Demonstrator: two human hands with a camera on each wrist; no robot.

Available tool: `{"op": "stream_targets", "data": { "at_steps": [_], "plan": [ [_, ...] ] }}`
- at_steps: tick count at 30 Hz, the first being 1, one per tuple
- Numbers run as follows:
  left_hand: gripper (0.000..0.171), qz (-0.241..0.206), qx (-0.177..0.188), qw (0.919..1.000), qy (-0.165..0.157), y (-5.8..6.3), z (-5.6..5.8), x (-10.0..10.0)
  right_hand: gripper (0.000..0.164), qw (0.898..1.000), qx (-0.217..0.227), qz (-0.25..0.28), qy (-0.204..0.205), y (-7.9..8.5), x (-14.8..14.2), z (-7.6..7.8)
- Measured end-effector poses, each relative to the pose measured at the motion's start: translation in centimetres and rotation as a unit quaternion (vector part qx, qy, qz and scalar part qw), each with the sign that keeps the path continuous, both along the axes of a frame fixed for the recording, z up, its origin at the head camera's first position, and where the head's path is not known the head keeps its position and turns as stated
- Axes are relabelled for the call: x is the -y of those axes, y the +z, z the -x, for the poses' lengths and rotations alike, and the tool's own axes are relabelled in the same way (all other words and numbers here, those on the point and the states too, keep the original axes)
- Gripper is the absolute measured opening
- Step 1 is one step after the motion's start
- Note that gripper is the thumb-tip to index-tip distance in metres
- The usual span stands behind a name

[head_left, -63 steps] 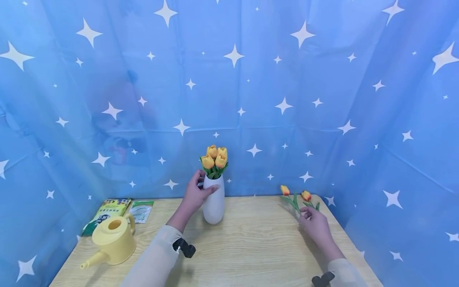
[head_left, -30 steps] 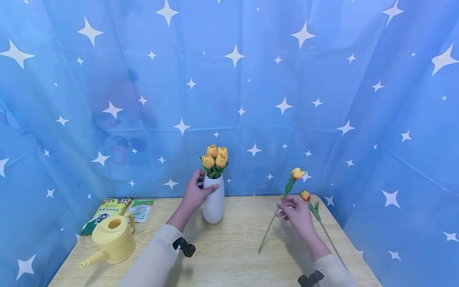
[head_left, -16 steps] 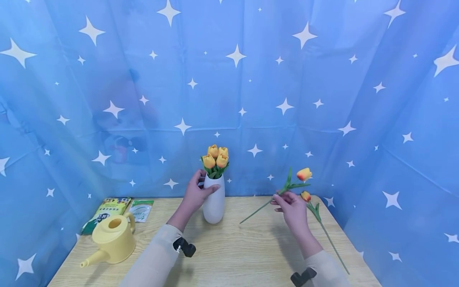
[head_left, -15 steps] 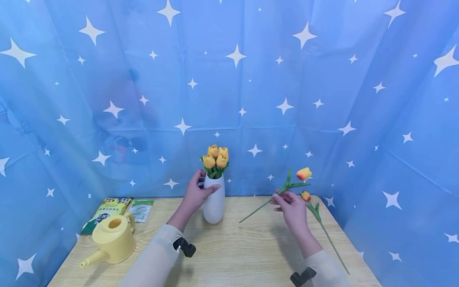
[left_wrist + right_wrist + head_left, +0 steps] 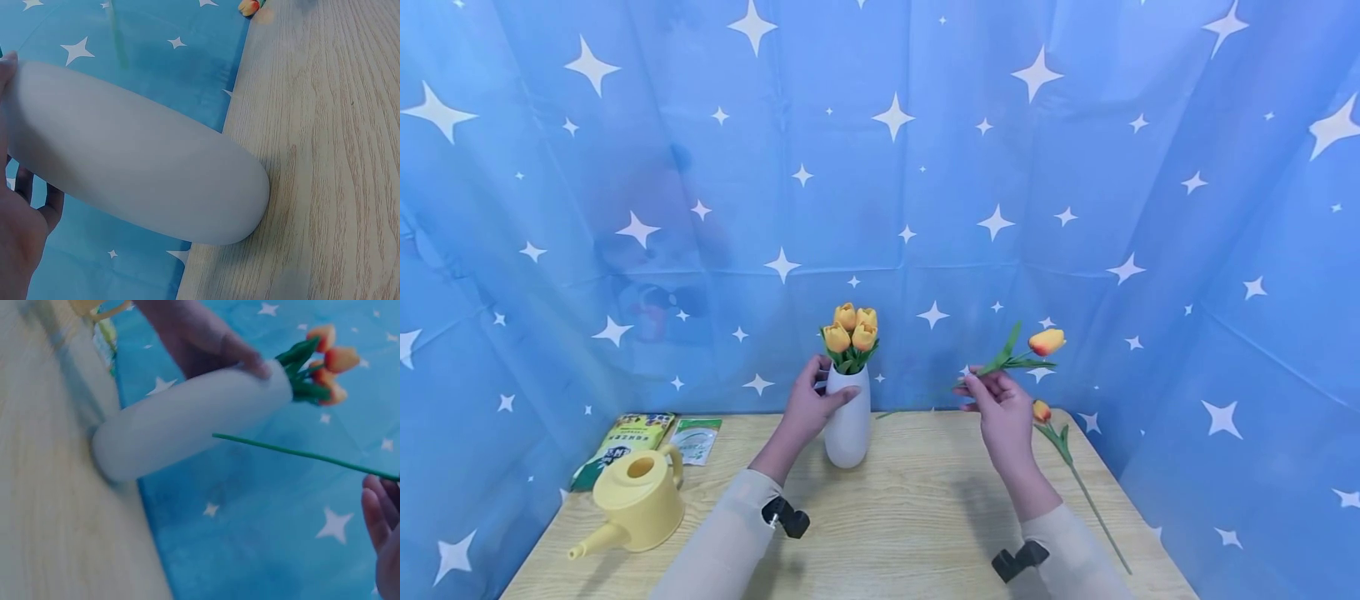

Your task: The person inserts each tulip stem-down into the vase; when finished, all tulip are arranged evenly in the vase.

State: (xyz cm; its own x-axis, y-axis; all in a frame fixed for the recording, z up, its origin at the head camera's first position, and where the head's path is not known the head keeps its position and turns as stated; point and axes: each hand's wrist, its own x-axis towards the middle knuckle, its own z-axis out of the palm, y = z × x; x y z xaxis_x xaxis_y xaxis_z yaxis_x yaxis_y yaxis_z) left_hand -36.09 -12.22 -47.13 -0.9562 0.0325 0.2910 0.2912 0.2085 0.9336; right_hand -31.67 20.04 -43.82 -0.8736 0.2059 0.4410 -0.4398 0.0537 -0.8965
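Head view shows the left hand (image 5: 811, 408) curled part-way round a smooth, matte-white rounded vase (image 5: 847, 427) standing on the pale wood-grain table (image 5: 910, 525), thumb near its mouth; the right hand (image 5: 1009, 417), fingers drawn closely together, pinches an orange-yellow artificial-looking tulip (image 5: 1047, 342) by its thin green stem (image 5: 300, 452), raised right of the vase. The tulip is probably light and springy, best pinched below its leaves; the vase seems hard, perhaps slippery and breakable, best steadied round its body.
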Motion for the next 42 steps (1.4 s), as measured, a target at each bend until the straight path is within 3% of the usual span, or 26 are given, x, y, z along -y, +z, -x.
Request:
{"op": "stream_targets", "data": {
  "at_steps": [13, 23, 32, 38, 42],
  "plan": [
    [0.056, -0.006, 0.011, 0.9999, 0.001, 0.1, 0.0, 0.0, 0.018, 0.992, -0.101, 0.068, 0.012, 5.1, 2.6, -1.1],
    [0.054, -0.004, 0.006, 1.0000, 0.004, 0.2, -0.1, -0.1, 0.015, 0.987, -0.147, 0.055, 0.033, 6.5, 4.1, -1.2],
    [0.055, -0.006, 0.004, 1.0000, 0.003, 0.1, 0.0, 0.0, 0.011, 0.981, -0.190, -0.029, 0.025, 7.0, 6.0, -1.3],
    [0.055, -0.008, 0.002, 1.0000, 0.002, 0.0, 0.0, 0.0, 0.009, 0.967, -0.222, -0.126, 0.005, 7.1, 7.4, -1.1],
    [0.055, -0.007, 0.002, 1.0000, 0.001, 0.0, 0.1, -0.1, 0.010, 0.961, -0.217, -0.170, 0.019, 7.1, 8.2, -0.8]
  ]
}}
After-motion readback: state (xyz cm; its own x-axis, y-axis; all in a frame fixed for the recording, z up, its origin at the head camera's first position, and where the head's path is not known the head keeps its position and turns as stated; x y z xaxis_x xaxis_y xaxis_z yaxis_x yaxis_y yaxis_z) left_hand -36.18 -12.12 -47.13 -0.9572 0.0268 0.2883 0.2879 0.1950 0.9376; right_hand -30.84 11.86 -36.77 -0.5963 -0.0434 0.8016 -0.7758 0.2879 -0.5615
